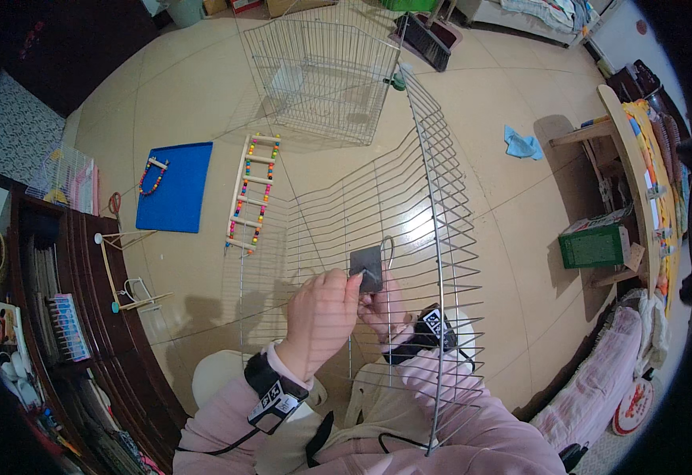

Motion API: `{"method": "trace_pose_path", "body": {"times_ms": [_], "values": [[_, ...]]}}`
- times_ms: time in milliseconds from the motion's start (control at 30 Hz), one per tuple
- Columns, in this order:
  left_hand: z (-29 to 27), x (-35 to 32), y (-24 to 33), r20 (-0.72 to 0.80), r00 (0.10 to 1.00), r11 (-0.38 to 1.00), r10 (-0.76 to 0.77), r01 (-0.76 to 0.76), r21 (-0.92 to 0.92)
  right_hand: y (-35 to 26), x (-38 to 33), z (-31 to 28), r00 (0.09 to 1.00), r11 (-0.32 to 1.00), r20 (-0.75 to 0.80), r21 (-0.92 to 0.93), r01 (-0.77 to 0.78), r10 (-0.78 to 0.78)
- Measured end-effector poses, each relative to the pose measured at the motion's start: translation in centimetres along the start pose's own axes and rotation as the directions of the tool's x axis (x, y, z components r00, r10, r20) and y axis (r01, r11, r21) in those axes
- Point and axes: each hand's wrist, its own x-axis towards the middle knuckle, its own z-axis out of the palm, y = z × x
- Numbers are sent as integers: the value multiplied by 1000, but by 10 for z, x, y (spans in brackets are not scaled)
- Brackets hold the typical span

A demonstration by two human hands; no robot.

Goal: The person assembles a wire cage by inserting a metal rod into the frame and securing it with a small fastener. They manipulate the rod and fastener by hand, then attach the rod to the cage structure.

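Observation:
A curved wire cage panel (433, 198) stands in front of me, reaching from the floor up past my arms. My left hand (320, 313) and my right hand (381, 305) are close together behind its bars, both pinching a small dark square plate (366, 265) with a wire hook (388, 249) on it. The plate sits against the panel's wires. Pink sleeves and dark wristbands with tags cover both wrists.
A second wire cage section (326, 75) stands further off on the tiled floor. A wooden bead ladder (252, 190), a blue tray (175, 186) with a bead swing, and wooden perches (124, 269) lie to the left. A dark shelf unit is at left, a wooden rack (623, 182) at right.

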Motion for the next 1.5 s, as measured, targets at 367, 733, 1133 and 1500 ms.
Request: {"method": "trace_pose_path", "body": {"times_ms": [367, 733, 1133, 1500], "values": [[1, 6, -12, 11, 992, 992, 122, -122, 30, 0, 7, -3, 991, 984, 73, -127, 123, -115], [0, 6, -18, 56, 991, 963, -125, 135, -234, -16, 13, 20, 863, 811, 82, -307, 497, -498], [1, 0, -26, 298, 942, 917, -154, 248, -311, -16, 16, 10, 785, 644, -32, -594, 483, -618], [9, -7, -30, 244, 967, 935, -77, 155, -318, -18, 14, 14, 721, 507, -42, -739, 443, -692]]}}
